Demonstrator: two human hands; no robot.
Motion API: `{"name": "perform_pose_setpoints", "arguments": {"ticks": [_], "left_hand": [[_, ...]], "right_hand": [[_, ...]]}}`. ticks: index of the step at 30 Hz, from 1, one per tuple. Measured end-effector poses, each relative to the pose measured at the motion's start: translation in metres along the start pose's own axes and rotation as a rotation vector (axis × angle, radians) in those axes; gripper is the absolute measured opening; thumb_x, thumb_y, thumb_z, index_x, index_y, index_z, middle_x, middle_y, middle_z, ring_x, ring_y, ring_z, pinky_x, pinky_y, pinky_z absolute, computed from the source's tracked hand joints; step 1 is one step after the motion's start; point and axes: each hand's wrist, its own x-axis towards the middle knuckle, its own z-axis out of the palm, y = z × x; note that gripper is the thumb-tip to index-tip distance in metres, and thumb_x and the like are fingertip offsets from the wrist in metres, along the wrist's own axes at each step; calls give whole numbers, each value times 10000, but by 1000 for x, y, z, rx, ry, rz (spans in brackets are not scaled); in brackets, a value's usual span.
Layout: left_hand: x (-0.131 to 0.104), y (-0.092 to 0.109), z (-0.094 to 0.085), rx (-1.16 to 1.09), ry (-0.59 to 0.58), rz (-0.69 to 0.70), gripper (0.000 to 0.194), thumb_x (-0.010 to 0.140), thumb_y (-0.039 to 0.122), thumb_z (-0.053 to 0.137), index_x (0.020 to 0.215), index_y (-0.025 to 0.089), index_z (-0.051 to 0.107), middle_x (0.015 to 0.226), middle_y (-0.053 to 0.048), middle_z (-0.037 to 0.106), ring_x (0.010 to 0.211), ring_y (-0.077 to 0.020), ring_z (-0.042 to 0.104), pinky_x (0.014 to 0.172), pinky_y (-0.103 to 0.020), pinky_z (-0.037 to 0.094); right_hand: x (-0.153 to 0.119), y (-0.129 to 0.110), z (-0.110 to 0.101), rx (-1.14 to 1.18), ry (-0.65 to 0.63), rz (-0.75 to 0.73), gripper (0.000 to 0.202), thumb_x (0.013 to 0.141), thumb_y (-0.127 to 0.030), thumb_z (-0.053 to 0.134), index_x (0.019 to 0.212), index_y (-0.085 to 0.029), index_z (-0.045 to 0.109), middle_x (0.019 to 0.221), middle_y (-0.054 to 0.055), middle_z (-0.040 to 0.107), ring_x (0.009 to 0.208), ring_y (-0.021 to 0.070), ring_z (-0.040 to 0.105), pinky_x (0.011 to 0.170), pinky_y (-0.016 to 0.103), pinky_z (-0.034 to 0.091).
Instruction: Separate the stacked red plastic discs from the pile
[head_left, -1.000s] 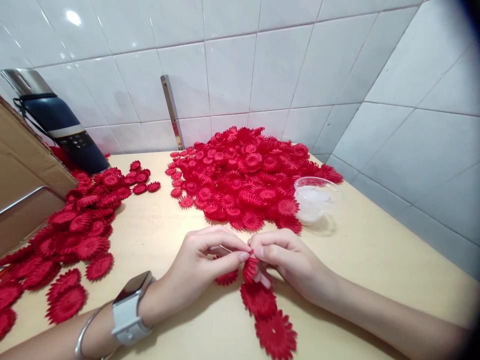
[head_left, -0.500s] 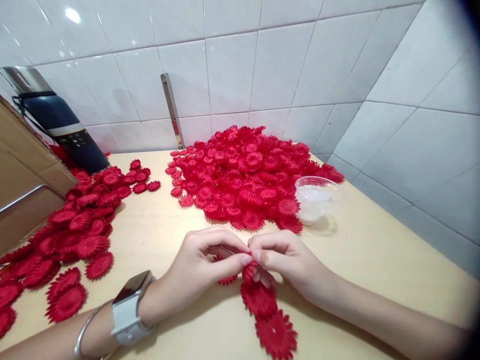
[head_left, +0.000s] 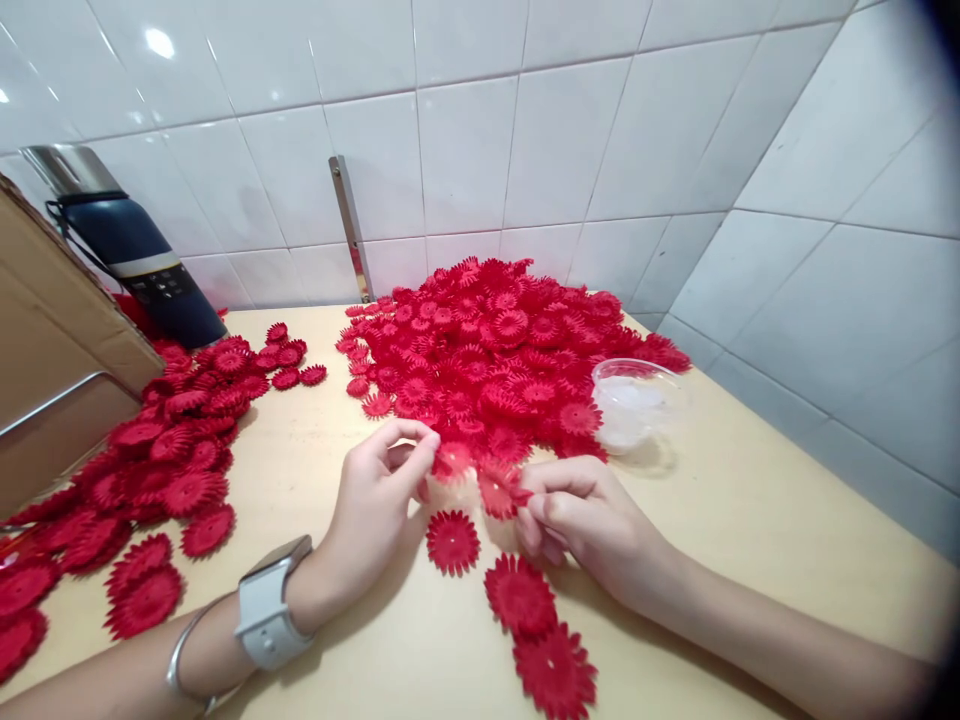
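My left hand point(head_left: 382, 490), with a watch on its wrist, is closed in a pinch. At its fingertips is a red fringed flower piece point(head_left: 454, 461), smeared by motion. To its right, my right hand point(head_left: 581, 515) pinches another red flower piece point(head_left: 499, 488) by its edge, just above the table. On the tabletop between the hands lies a single flower piece point(head_left: 452, 542) with a small pale hole in its centre. Nearer to me, one flower piece point(head_left: 519, 597) slightly overlaps another point(head_left: 555, 670).
A large heap of red flower pieces point(head_left: 480, 350) covers the back of the table point(head_left: 300, 450). Beside it stands a clear plastic cup point(head_left: 634, 405) with white contents. More flower pieces point(head_left: 172, 440) spread at left, near a cardboard box point(head_left: 60, 330) and a dark bottle point(head_left: 150, 260). Tiled walls stand behind and right.
My hands, together half a second ago, have moved apart, the left one going left and up. Each now carries a separate flower piece. The piece on the table between them is uncovered.
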Motion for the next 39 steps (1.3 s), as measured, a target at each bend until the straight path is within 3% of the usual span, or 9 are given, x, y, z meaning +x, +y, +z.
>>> {"name": "perform_pose_setpoints", "arguments": {"ticks": [4, 7, 10, 12, 14, 19, 27, 33, 39], "left_hand": [[8, -2, -2, -104, 153, -92, 138, 732, 291, 564, 733, 158, 529, 529, 48, 547, 385, -47, 442, 375, -143, 362], [10, -3, -1, -187, 211, -56, 144, 751, 311, 545, 791, 177, 513, 599, 34, 582, 433, -70, 519, 404, -165, 429], [11, -5, -1, -238, 225, 19, 227, 794, 292, 504, 1009, 218, 509, 1009, -37, 606, 833, -132, 618, 674, -224, 508], [10, -7, 0, -208, 178, 76, 362, 814, 260, 484, 1171, 285, 431, 1297, -22, 427, 1096, -160, 495, 858, -262, 446], [9, -7, -1, -125, 115, 134, 436, 824, 232, 469, 1235, 335, 369, 1381, 21, 313, 1208, -169, 372, 953, -288, 368], [2, -3, 0, 63, 36, 203, 297, 831, 220, 451, 1119, 254, 515, 1217, -20, 504, 1136, -174, 439, 949, -298, 354], [-7, 7, 2, 65, -110, 133, 144, 795, 252, 512, 901, 197, 591, 927, -20, 605, 873, -150, 551, 784, -250, 427], [-8, 8, 3, -11, -176, 69, 135, 802, 251, 499, 892, 183, 573, 878, -19, 596, 818, -138, 563, 724, -239, 455], [-9, 7, 3, 6, -282, 35, 132, 777, 249, 538, 870, 163, 575, 854, -34, 612, 771, -151, 589, 712, -269, 468]], "right_hand": [[0, 1, 0, 54, 66, -33, 209, 672, -160, 463, 473, -138, 521, 428, -22, 448, 403, 70, 383, 390, 195, 272], [4, -2, 2, 145, 259, -145, 170, 789, -264, 452, 749, -179, 592, 655, 12, 575, 514, 107, 482, 431, 213, 365], [8, -4, 3, 177, 396, -266, 219, 834, -309, 416, 1031, -269, 506, 1083, 32, 532, 829, 157, 532, 573, 248, 439], [7, -4, 4, 66, 373, -240, 201, 830, -297, 434, 1014, -264, 507, 1087, 33, 523, 896, 171, 520, 641, 267, 441], [4, -5, 6, -145, 247, -169, 130, 809, -271, 471, 910, -230, 543, 930, 31, 562, 817, 167, 537, 672, 288, 432], [0, -8, 12, -660, 6, -210, 209, 694, -140, 571, 894, -198, 558, 888, 36, 544, 858, 186, 499, 792, 330, 390], [3, -4, 13, -742, -114, -244, 253, 694, -26, 471, 864, -192, 559, 791, 26, 553, 740, 162, 508, 676, 281, 405], [4, -5, 11, -463, 74, -142, 99, 774, -136, 456, 839, -194, 504, 721, -11, 529, 626, 123, 493, 569, 244, 394], [8, -4, 9, -216, 331, -138, 62, 726, -191, 527, 732, -189, 466, 667, -25, 522, 607, 121, 509, 553, 246, 411]]}}
